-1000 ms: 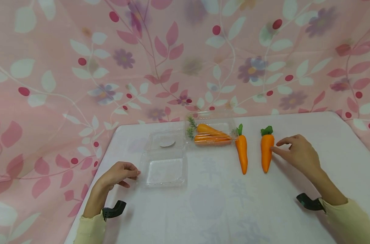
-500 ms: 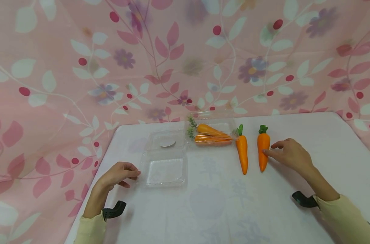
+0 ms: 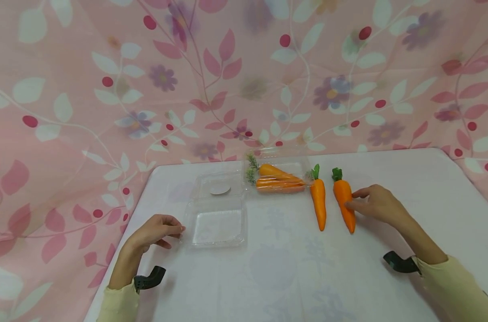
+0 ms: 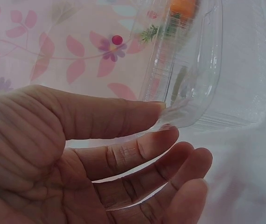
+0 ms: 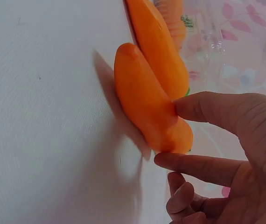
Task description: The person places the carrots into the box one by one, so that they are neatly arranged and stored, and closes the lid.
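Observation:
In the head view my left hand (image 3: 157,230) is at the left edge of an open, clear plastic clamshell box (image 3: 217,226). The left wrist view shows the thumb and forefinger pinching the box's corner (image 4: 177,112), other fingers loosely curved below. On the right, my right hand (image 3: 378,205) holds a carrot (image 3: 343,201) between thumb and forefinger; its leafy green top points away and its tip leans right. In the right wrist view the thumb lies on the carrot's side (image 5: 142,88) and the forefinger at its thick end. Another carrot (image 3: 318,201) lies just left of it.
A second clear plastic box (image 3: 277,154) stands at the back middle, with orange carrots (image 3: 280,174) and feathery green tops inside. The open box's lid (image 3: 203,183) has a pale oval sticker (image 3: 220,190). A floral curtain (image 3: 244,80) hangs behind the white-covered table (image 3: 268,277).
My right hand has moved left with the carrot, closer to the other one. The carrot has turned, its top swinging left and its tip right. The left hand stays at the box.

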`<state>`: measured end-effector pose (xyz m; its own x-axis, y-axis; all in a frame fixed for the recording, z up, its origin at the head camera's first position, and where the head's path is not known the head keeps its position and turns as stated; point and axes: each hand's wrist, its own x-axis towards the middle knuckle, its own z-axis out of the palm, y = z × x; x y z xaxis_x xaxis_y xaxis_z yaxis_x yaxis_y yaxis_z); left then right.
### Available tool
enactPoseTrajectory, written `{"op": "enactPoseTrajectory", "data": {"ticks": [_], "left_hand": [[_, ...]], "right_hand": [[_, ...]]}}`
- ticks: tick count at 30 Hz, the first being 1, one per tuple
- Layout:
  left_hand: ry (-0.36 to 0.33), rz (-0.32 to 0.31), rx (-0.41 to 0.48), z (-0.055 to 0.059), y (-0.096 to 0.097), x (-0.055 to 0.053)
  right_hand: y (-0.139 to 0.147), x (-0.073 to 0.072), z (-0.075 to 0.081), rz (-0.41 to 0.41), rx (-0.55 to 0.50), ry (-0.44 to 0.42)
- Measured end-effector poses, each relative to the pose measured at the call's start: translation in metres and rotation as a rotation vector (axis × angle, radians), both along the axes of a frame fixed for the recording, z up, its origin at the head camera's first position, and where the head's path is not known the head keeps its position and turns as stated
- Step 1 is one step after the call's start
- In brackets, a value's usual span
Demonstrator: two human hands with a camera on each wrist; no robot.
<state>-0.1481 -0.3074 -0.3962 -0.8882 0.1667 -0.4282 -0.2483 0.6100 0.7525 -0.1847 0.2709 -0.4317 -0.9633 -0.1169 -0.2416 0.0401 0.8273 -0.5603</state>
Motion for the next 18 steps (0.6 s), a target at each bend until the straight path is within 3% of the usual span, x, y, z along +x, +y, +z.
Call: {"op": "enactPoseTrajectory", "data": {"ticks": [7,18], "left_hand": [[0.000,-0.002,0.007,-0.002,-0.001,0.000],[0.000,-0.008,0.014,-0.002,-0.002,0.000]], "right_hand": [[-0.004,0.001,-0.002,0.041,-0.017,-0.066],[0.007,0.003,0.000,0.012,0.021,-0.028]]}}
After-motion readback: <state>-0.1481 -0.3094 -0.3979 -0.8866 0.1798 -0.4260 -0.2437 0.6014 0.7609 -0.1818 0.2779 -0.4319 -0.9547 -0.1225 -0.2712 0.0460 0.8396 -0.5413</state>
